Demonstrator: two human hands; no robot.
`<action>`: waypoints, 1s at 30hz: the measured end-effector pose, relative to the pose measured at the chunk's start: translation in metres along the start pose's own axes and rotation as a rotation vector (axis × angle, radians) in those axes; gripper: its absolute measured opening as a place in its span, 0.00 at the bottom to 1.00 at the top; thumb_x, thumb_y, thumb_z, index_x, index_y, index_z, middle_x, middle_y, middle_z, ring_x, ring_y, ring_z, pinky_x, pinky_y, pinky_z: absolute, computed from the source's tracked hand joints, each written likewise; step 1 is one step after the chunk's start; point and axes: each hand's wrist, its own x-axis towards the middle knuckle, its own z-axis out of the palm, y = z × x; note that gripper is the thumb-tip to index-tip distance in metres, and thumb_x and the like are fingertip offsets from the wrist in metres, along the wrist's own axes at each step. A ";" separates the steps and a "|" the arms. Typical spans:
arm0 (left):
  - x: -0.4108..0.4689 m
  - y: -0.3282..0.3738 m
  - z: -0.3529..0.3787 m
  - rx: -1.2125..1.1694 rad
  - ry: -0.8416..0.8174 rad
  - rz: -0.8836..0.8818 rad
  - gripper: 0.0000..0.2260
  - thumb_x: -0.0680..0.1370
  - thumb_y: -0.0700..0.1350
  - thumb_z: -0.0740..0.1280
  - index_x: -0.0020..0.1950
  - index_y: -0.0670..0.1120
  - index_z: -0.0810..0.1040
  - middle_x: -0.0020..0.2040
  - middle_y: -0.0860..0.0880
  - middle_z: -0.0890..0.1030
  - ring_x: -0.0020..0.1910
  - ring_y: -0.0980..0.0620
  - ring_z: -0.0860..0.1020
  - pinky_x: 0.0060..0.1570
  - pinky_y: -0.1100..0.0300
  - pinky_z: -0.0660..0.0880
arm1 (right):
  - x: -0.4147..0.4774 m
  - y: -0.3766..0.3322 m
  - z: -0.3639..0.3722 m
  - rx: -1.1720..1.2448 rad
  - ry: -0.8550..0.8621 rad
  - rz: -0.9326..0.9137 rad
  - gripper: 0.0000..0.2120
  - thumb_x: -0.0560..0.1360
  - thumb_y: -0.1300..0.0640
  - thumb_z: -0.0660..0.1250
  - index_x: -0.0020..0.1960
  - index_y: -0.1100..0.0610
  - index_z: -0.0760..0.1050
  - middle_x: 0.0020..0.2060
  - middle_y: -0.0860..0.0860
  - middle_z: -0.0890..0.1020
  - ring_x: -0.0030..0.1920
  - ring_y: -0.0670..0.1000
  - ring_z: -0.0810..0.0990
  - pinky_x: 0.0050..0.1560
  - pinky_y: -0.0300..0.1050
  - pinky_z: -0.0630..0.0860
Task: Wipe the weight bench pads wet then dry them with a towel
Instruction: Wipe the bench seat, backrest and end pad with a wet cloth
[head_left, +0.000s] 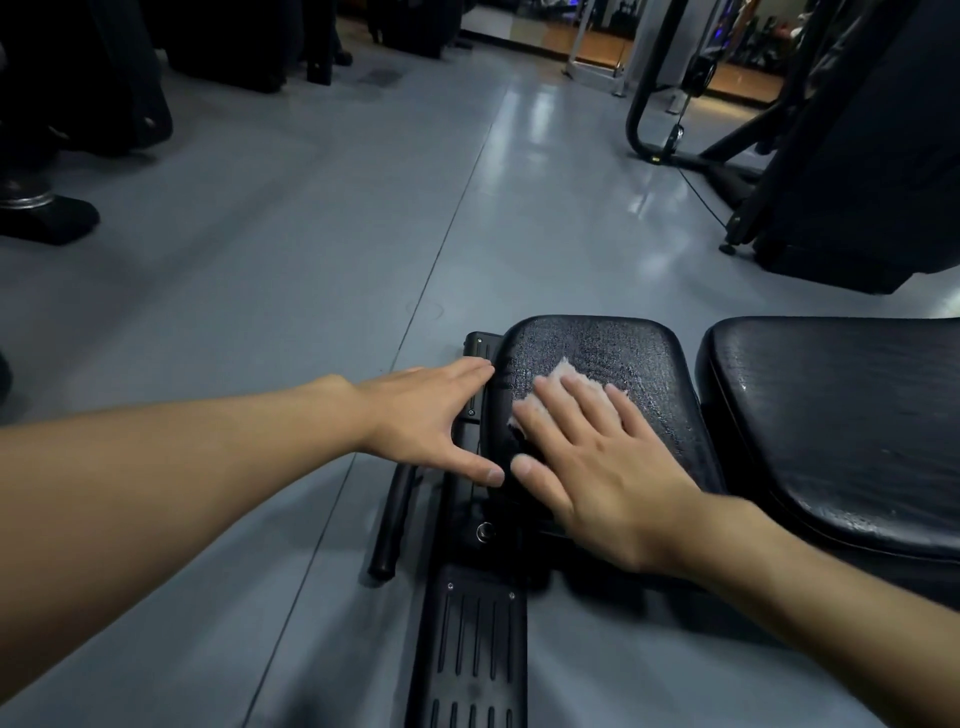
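The black seat pad (628, 353) of the weight bench lies in front of me, its surface shiny with moisture. A small pinkish-white cloth (563, 376) lies on its near left part. My right hand (597, 457) presses flat on the cloth with straight fingers. At the pad's left edge my left hand (431, 415) rests with its fingers spread and touches the side. The larger back pad (852, 415) sits to the right, also speckled with drops.
A black ribbed foot plate (472, 654) and a black bar handle (392, 519) of the bench frame lie below the pad. Black gym machines (852, 171) stand at the right and back left. The grey floor (291, 270) stretches ahead.
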 end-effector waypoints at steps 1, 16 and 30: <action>0.000 0.000 0.000 0.002 0.000 0.001 0.57 0.66 0.76 0.64 0.82 0.46 0.45 0.82 0.53 0.46 0.80 0.50 0.53 0.77 0.57 0.53 | -0.008 -0.001 0.002 -0.024 0.011 -0.024 0.41 0.78 0.33 0.29 0.77 0.52 0.64 0.78 0.55 0.63 0.79 0.60 0.57 0.76 0.63 0.56; 0.006 -0.011 0.013 -0.059 0.036 0.019 0.59 0.61 0.81 0.59 0.82 0.50 0.43 0.81 0.58 0.45 0.79 0.49 0.56 0.76 0.51 0.58 | 0.084 0.031 0.001 0.061 -0.082 0.086 0.37 0.75 0.31 0.33 0.79 0.43 0.50 0.81 0.49 0.50 0.80 0.52 0.44 0.78 0.57 0.42; 0.003 -0.016 0.012 -0.059 0.014 0.052 0.59 0.63 0.78 0.65 0.82 0.50 0.42 0.81 0.56 0.47 0.79 0.50 0.56 0.77 0.52 0.57 | 0.132 0.037 0.004 -0.006 -0.138 0.125 0.23 0.82 0.38 0.41 0.75 0.40 0.57 0.78 0.50 0.56 0.80 0.56 0.47 0.76 0.63 0.45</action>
